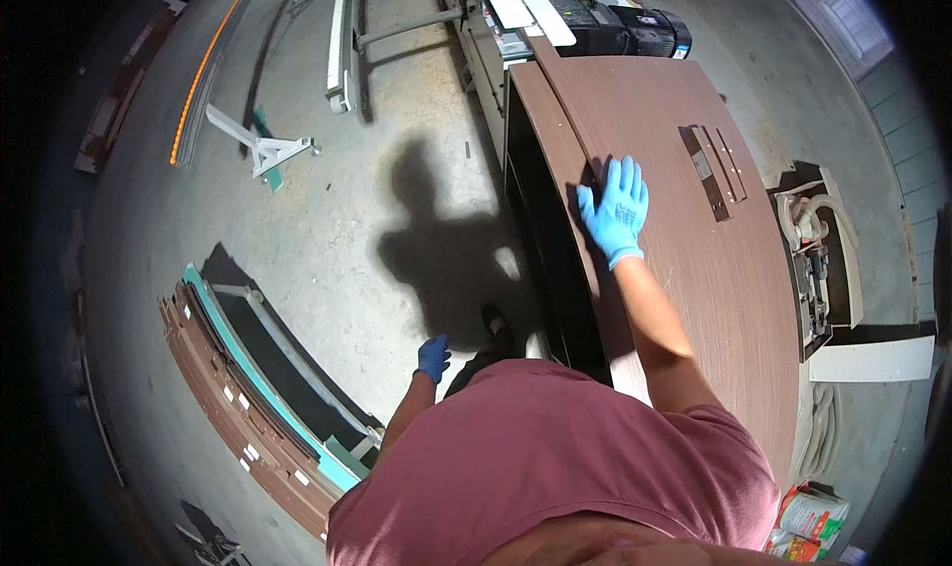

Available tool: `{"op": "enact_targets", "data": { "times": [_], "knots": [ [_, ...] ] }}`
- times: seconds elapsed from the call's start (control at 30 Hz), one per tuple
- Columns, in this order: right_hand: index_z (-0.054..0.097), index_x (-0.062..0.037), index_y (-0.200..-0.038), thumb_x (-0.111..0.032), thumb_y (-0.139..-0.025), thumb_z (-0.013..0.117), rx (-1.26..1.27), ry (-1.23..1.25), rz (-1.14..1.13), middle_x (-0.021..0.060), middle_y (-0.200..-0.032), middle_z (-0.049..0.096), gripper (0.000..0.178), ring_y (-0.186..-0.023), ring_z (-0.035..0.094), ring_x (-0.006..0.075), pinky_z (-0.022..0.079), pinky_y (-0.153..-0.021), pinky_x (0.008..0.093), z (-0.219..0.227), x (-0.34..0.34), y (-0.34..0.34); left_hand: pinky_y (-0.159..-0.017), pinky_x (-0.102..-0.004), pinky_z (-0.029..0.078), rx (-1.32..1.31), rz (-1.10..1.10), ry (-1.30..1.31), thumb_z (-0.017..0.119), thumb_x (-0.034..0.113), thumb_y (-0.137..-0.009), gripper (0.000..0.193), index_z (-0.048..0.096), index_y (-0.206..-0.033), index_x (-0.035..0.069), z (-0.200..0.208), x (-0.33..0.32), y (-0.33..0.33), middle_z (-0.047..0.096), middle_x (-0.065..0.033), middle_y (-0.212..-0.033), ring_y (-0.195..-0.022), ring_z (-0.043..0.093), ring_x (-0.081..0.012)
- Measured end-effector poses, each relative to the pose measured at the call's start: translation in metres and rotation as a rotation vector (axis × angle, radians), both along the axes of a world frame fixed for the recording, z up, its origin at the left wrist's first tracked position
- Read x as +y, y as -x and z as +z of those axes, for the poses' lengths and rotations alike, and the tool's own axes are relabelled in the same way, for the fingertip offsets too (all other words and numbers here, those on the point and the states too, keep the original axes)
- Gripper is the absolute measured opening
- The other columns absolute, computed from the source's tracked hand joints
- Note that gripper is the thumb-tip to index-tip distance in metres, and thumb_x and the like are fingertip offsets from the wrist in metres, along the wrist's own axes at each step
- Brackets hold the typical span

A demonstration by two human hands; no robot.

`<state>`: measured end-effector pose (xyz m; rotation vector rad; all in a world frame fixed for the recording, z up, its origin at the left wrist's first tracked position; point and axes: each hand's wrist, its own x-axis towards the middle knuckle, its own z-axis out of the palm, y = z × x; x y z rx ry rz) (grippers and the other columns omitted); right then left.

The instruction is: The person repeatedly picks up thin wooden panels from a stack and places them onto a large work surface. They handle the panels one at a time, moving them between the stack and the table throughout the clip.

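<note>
Grey concrete floor [327, 209] lies left of a wood-grain table [724, 298], where a narrow brown strip [544, 53] runs from the far edge along the left one. I judge the step as steadying or guiding that strip; the next move likely calls for even, flat pressure. My right hand [617, 209] lies palm down near the left edge, fingers pointing away, clamped on nothing; my left hand [433, 358] hangs well apart (whether it holds anything, I cannot tell).
</note>
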<state>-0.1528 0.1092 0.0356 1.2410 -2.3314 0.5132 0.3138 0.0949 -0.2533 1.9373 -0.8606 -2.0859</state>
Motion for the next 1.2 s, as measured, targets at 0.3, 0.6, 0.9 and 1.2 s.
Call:
{"op": "enact_targets", "data": {
  "times": [0.3, 0.6, 0.9, 1.2],
  "knots": [
    [0.050, -0.0065, -0.139, -0.036, -0.087, 0.074, -0.379, -0.318, -0.253, 0.0254, -0.113, 0.070, 0.064, -0.103, 0.069, 0.0437, 0.056, -0.089, 0.0521, -0.003, 0.036, 0.043, -0.075, -0.0486, 0.050, -0.007, 0.012, -0.062, 0.069, 0.043, -0.098, 0.043, 0.059, -0.129, 0.016, -0.022, -0.029, 0.003, 0.064, -0.0071, -0.116, -0.093, 0.063, -0.0260],
    [0.061, -0.0104, -0.137, -0.035, -0.081, 0.086, -0.539, -0.458, -0.365, 0.0164, -0.106, 0.070, 0.066, -0.101, 0.069, 0.0383, 0.055, -0.088, 0.0494, 0.020, 0.293, -0.040, -0.097, -0.0536, 0.047, -0.029, -0.174, -0.066, 0.064, 0.047, -0.099, 0.052, 0.056, -0.141, 0.016, -0.026, -0.025, 0.040, 0.066, -0.0088, -0.131, -0.118, 0.062, -0.0305],
    [0.064, -0.0086, -0.128, -0.033, -0.089, 0.077, -0.447, -0.434, -0.297, 0.0180, -0.104, 0.072, 0.048, -0.093, 0.070, 0.0387, 0.056, -0.081, 0.0497, 0.016, 0.321, -0.048, -0.072, -0.0345, 0.051, 0.206, -0.345, 0.355, 0.068, 0.035, -0.098, 0.026, 0.070, -0.116, 0.016, -0.026, -0.021, 0.103, 0.067, -0.0006, -0.097, -0.085, 0.062, -0.0170],
    [0.048, -0.0068, -0.138, -0.039, -0.092, 0.072, -0.289, -0.293, -0.143, 0.0201, -0.118, 0.067, 0.060, -0.105, 0.069, 0.0380, 0.055, -0.087, 0.0487, 0.017, 0.196, 0.008, -0.072, -0.0343, 0.052, 0.225, -0.245, 0.197, 0.069, 0.035, -0.098, 0.025, 0.070, -0.115, 0.017, 0.012, 0.044, 0.073, 0.067, -0.0015, -0.098, -0.085, 0.062, -0.0159]
  ]
}}
